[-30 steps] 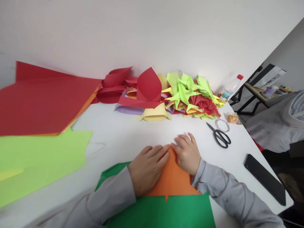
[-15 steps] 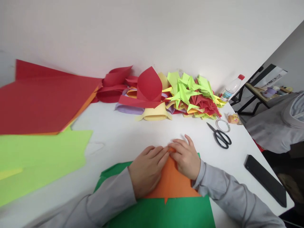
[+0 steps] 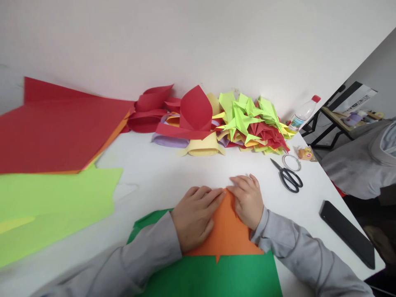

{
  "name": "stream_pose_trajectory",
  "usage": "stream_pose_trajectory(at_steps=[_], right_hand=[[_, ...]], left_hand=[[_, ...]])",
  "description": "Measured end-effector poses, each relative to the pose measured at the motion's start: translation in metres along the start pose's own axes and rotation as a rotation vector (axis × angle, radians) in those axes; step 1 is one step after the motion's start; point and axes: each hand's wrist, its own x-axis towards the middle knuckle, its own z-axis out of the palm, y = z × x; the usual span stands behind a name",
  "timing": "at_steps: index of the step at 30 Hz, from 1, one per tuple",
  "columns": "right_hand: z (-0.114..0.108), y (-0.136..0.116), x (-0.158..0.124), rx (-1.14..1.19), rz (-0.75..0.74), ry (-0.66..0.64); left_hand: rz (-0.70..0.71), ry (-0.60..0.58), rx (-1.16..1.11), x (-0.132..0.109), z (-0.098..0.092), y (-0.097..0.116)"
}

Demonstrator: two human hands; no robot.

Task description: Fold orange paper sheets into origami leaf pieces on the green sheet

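Two hands lie flat on an orange paper (image 3: pixel 227 231), palms down and fingers spread. The left hand (image 3: pixel 194 216) presses the sheet's left half; the right hand (image 3: pixel 247 200) presses the right half. Their fingertips nearly meet at the paper's far tip. Neither hand pinches anything. Under the orange paper, nearer the person, lies a green sheet (image 3: pixel 216 278). Just beyond the right hand are black scissors (image 3: pixel 287 176) and a tape ring (image 3: pixel 291 162); a black phone (image 3: pixel 346 239) rests well off to its right. Farther out from both hands sits a heap of folded paper shapes (image 3: pixel 222 121). Well beyond the left hand lie red sheets (image 3: pixel 58 128) and lime sheets (image 3: pixel 52 206).
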Motion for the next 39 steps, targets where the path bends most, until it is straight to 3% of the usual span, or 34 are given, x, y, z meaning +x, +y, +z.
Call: stream_pose_trajectory(at_steps=[8,32,36,39], right_hand=[[0.001,0.003,0.002,0.062,0.020,-0.036],[0.001,0.002,0.002,-0.072,-0.025,-0.072],[0.000,0.003,0.002,-0.083,-0.039,-0.070],[0.000,0.003,0.003,-0.086,-0.059,-0.079]], left_hand=[[-0.071,-0.027,0.002,0.008,-0.002,0.006],[0.115,0.201,0.091,-0.005,0.002,0.005],[0.081,0.184,0.089,-0.006,0.000,0.006],[0.053,0.104,0.103,-0.006,-0.002,0.007]])
